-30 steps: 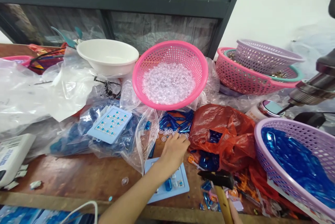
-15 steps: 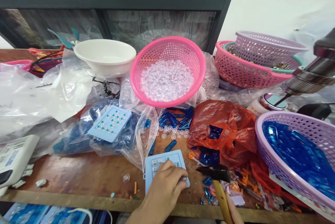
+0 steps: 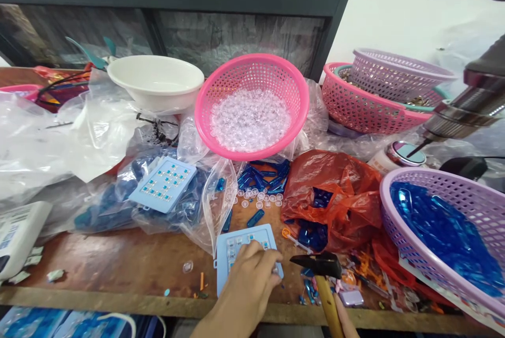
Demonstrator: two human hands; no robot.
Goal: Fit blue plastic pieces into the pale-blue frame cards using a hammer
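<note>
My left hand (image 3: pixel 248 288) rests on a light blue tray (image 3: pixel 232 246) at the front of the wooden bench, with its fingertips pinched over the tray's small pockets; what they pinch is hidden. My right hand (image 3: pixel 344 319) shows only at the bottom edge, gripping the wooden handle of a hammer (image 3: pixel 321 275) whose black head hovers just right of the tray. Small clear round pieces (image 3: pixel 260 201) lie loose beyond the tray, near blue plastic pieces (image 3: pixel 262 177).
A pink basket (image 3: pixel 252 67) of clear beads stands at the back centre, a white bowl (image 3: pixel 153 77) to its left. A purple basket (image 3: pixel 398 206) of blue parts sits right, beside an orange bag (image 3: pixel 335 190). Another blue tray (image 3: pixel 163 182) lies on clear bags.
My left hand drew back from the loose clear pieces to the blue tray and settled on it. The hammer stayed beside the tray, shifting slightly left.
</note>
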